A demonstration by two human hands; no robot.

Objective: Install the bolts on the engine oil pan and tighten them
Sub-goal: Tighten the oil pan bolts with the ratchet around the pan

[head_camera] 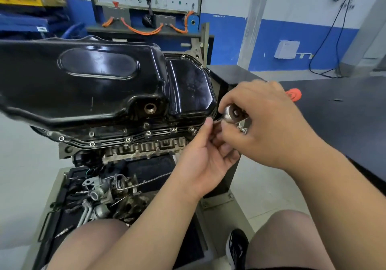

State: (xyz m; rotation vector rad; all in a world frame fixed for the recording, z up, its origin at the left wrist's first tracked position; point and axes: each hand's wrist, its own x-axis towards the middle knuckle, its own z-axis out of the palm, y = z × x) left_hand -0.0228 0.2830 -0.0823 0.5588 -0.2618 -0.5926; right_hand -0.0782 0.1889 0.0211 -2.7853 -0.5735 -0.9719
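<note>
Right hand [269, 123] grips ratchet [230, 114] at oil pan [104, 81]'s 3 o'clock corner; left hand [206, 159] fingers curled, can't tell what they're holding.

Bare to the frame's edge: left hand [205, 159] and right hand [269, 123], both on uncovered forearms, broad and smooth. Short, clean-cut fingernails, plain on a left fingertip. Lower down, two bare rounded knees at the picture's bottom edge. Between them, on one foot, a black low-cut sports shoe [237, 249] with thin white flecks across its upper and a pale sole rim.
</note>
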